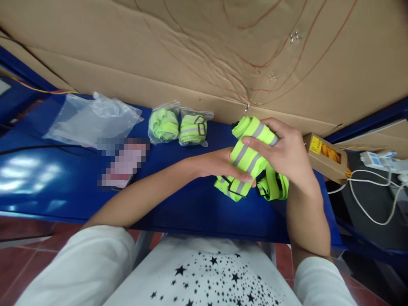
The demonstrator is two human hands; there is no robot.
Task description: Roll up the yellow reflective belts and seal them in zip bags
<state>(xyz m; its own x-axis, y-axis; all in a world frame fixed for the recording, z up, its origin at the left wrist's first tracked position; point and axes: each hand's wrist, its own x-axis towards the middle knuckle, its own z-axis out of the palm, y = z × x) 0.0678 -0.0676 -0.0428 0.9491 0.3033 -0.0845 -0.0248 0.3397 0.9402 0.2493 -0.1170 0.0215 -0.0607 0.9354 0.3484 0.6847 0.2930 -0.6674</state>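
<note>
Both my hands grip a neon-yellow reflective strap (245, 155) with grey stripes, folded into layers above the blue table. My left hand (223, 165) holds its lower part, the thumb lying across the front. Around the upper end closes my right hand (280, 144), its thumb pressed on the band. A black buckle hangs at the strap's lower left end. Just below my right hand, another folded section of yellow strap (274, 185) with black fittings rests on the table; whether it joins the held one I cannot tell.
Two clear bags of rolled yellow straps, one left (164, 124) and one right (193, 128), stand by the cardboard wall (191, 46). Clear plastic bags (92, 121) and a blurred-out phone-like object (126, 163) lie left. At right are a cardboard box (328, 157) and white cables (366, 208).
</note>
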